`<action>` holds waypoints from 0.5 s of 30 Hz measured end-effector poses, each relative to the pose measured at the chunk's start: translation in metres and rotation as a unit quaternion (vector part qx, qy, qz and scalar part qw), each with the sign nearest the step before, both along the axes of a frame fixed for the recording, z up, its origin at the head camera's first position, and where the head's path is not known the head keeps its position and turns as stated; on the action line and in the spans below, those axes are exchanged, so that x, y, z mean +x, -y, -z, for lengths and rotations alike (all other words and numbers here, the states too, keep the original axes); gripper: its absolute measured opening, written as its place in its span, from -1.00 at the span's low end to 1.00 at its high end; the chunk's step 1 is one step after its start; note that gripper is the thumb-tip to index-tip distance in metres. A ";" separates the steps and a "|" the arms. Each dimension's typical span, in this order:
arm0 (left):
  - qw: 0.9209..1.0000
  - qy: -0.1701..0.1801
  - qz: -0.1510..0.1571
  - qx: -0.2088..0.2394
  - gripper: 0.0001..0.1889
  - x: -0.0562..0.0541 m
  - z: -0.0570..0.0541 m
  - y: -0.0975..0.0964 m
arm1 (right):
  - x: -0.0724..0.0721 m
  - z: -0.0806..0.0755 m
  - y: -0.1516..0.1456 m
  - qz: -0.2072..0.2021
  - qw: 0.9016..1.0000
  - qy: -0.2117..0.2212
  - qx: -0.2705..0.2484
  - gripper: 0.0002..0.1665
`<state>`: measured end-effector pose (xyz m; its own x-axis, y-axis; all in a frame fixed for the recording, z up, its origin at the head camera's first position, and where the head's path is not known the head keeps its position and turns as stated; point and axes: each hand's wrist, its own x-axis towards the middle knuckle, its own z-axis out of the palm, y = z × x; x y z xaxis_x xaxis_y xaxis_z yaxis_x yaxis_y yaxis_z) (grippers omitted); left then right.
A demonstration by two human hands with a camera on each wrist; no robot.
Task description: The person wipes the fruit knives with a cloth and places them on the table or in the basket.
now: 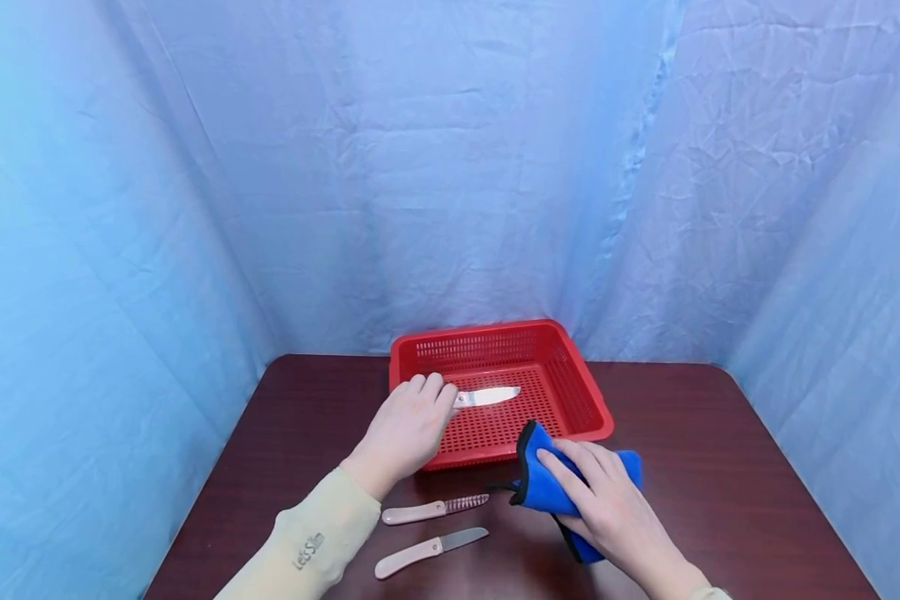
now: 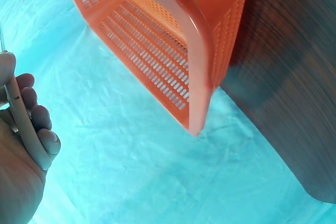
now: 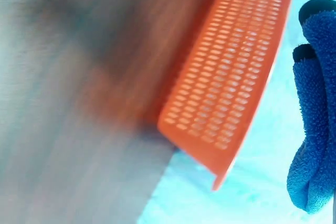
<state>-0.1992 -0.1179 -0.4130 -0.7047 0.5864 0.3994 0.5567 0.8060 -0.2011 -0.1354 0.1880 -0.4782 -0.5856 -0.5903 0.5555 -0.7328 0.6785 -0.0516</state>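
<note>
My left hand (image 1: 412,421) grips a knife by its pale handle (image 2: 23,124), with the fingers curled round it in the left wrist view. The knife's blade (image 1: 493,396) points right, over the red plastic basket (image 1: 600,421). A folded blue cloth (image 1: 543,487) with black edging is held in my right hand (image 1: 603,496), just right of the basket's near corner. In the right wrist view the cloth (image 3: 315,129) shows at the right edge, and the hand itself is out of sight. Two more pale-handled knives lie on the table: one with a patterned blade (image 1: 416,512), one plain (image 1: 420,557).
The basket stands at the back of the dark brown wooden table (image 1: 720,467). Light blue curtains (image 1: 457,167) hang behind the table and along both sides. Both loose knives lie in front of the basket, between my forearms, blades pointing right.
</note>
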 end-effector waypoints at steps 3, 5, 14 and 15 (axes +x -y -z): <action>1.000 0.003 0.004 -0.004 -0.80 0.001 0.000 -0.005 | -0.007 -0.006 0.011 -0.013 0.999 -0.037 -0.007 -0.18; 1.000 0.005 0.006 -0.005 -0.78 0.003 0.000 -0.008 | -0.012 -0.009 0.017 -0.025 0.998 -0.058 -0.012 -0.21; 1.000 -0.011 0.026 -0.008 -0.78 0.006 0.002 -0.018 | -0.027 -0.018 0.041 -0.014 0.996 -0.090 -0.002 0.07; 1.000 -0.014 0.026 -0.009 -0.78 0.007 0.002 -0.019 | -0.028 -0.018 0.043 -0.011 0.996 -0.093 -0.004 0.13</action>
<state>-0.1920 -0.0991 -0.4149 -0.6617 0.6299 0.4067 0.5924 0.7717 -0.2315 -0.1631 0.1449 -0.4600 -0.4595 -0.5969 0.6577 -0.7448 0.6623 0.0808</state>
